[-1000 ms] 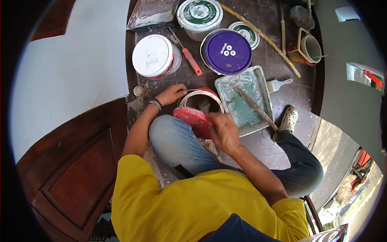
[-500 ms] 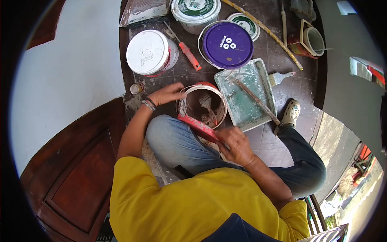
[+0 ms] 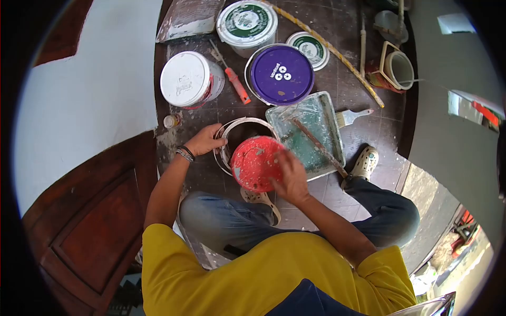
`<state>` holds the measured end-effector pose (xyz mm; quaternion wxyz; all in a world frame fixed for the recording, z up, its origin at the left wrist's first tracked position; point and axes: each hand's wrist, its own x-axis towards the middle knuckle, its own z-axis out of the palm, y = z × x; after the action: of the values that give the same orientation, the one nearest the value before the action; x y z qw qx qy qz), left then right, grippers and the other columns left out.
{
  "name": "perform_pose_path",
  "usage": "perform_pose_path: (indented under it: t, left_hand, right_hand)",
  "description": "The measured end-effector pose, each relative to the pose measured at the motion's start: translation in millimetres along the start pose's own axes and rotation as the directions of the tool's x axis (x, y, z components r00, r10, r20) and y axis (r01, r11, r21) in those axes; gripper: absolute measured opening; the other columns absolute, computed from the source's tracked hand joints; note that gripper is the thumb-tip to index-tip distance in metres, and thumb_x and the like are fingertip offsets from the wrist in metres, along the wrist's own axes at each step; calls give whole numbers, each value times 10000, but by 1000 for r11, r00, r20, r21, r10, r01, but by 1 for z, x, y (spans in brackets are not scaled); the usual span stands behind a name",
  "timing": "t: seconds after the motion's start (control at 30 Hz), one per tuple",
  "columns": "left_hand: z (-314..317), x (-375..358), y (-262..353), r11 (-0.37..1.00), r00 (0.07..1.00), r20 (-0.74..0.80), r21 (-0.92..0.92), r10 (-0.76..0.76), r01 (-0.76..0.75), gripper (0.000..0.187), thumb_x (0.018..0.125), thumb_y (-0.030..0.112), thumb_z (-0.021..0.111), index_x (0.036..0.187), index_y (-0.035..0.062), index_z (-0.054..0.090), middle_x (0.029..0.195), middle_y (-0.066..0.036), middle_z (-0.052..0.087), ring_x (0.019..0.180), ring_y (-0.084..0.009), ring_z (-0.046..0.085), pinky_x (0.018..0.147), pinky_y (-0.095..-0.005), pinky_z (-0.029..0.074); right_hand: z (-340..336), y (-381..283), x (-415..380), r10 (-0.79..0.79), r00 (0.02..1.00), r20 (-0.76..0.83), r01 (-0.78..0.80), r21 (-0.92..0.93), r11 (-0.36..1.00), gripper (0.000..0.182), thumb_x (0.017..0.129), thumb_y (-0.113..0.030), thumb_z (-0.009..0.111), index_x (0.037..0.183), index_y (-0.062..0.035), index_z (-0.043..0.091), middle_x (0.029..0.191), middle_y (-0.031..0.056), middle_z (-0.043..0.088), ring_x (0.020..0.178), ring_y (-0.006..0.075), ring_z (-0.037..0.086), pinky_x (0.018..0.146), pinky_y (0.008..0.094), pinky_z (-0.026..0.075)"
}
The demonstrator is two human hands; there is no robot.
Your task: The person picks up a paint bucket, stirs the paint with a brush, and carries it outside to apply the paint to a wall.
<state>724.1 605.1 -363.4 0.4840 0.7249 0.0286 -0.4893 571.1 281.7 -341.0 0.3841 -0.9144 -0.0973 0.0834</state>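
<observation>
My left hand (image 3: 207,140) grips the left rim of an open paint bucket (image 3: 246,122) on the floor, between my legs and the other containers. A red, paint-spattered round lid (image 3: 256,164) lies flat over the front right part of the bucket's mouth. My right hand (image 3: 290,176) has its fingers spread on the lid's right side. The lid hides most of the bucket's inside, and what shows there is dark.
A green paint tray (image 3: 311,134) holding a long stick stands right of the bucket, with a brush (image 3: 353,117) beside it. Behind are a purple-lidded pail (image 3: 282,73), a white-lidded pail (image 3: 184,79), a green-labelled tub (image 3: 247,23) and a red-handled tool (image 3: 237,85).
The red lid has gone from tilted near its edge-on view to flat over the bucket, covering the brush seen inside before. My left hand has closed on the rim.
</observation>
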Motion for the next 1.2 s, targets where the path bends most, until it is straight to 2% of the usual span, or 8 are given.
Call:
perform_pose_path:
  t: [0.13, 0.23, 0.63, 0.7, 0.73, 0.83, 0.93, 1.2]
  left_hand:
    - [20, -15, -5, 996, 987, -133, 4, 94, -94, 162, 909, 120, 692, 964, 44, 560, 787, 2, 591, 624, -89, 585, 551, -264, 501]
    - [31, -36, 0, 986, 976, -203, -158, -82, 51, 162, 906, 104, 691, 974, 49, 554, 793, 4, 581, 619, -87, 577, 541, -261, 490]
    - [106, -206, 115, 887, 577, -783, -414, -232, -205, 133, 921, 44, 640, 1033, 40, 570, 866, 1, 617, 694, -68, 602, 562, -227, 562]
    - [121, -240, 143, 888, 536, -816, -392, -216, -239, 174, 921, 24, 632, 1084, 24, 570, 900, -5, 630, 731, -60, 605, 565, -226, 565]
    - [131, -255, 167, 888, 517, -833, -376, -198, -266, 184, 920, 20, 631, 1094, 19, 571, 908, -6, 634, 743, -58, 606, 564, -227, 567]
    - [151, -301, 216, 877, 507, -849, -348, -146, -330, 218, 908, 9, 650, 1113, 13, 576, 921, -4, 638, 788, -55, 591, 626, -226, 531]
    - [169, -346, 263, 879, 501, -865, -228, 13, -418, 190, 890, 53, 699, 1018, 40, 559, 859, 20, 589, 741, -48, 519, 653, -222, 438]
    - [151, -468, 375, 760, 662, -607, -140, 440, -634, 363, 868, 177, 769, 1089, 40, 517, 944, -13, 588, 801, -74, 543, 693, -252, 478]
  right_hand:
    - [44, 55, 9, 409, 897, 168, -440, 445, 780, 696, 841, -259, 793, 1412, -18, 475, 1215, 185, 626, 1108, 328, 607, 978, 434, 478]
    - [43, 80, 8, 391, 816, 426, -545, 793, 273, 450, 902, -204, 751, 1278, -15, 592, 1047, 69, 679, 928, 179, 641, 846, 330, 516]
    - [-103, 104, 146, 493, 815, 306, -532, 732, 425, 409, 959, -348, 661, 1130, 23, 639, 870, 65, 659, 757, 117, 601, 712, 285, 512]
    - [-88, 122, 143, 474, 877, 82, -467, 380, 798, 501, 934, -378, 688, 1219, 29, 623, 973, 101, 680, 848, 137, 627, 745, 291, 524]
    - [-101, 110, 137, 432, 901, -26, -424, 143, 894, 552, 922, -393, 701, 1264, 31, 616, 1025, 118, 691, 894, 146, 639, 762, 294, 530]
    - [-206, -29, 98, 418, 839, 349, -534, 679, 504, 821, 889, -463, 720, 1513, -40, 396, 1315, 168, 612, 1076, 238, 640, 813, 372, 563]
    - [-288, -154, 45, 74, 824, 562, -551, 764, 336, 905, 923, -441, 679, 1607, -130, 174, 1503, 212, 430, 1200, 284, 584, 890, 402, 559]
    - [-408, -364, -62, 356, 909, 216, -355, 850, 390, 578, 977, -231, 526, 1507, -51, 380, 1332, 109, 582, 1153, 218, 611, 947, 382, 547]
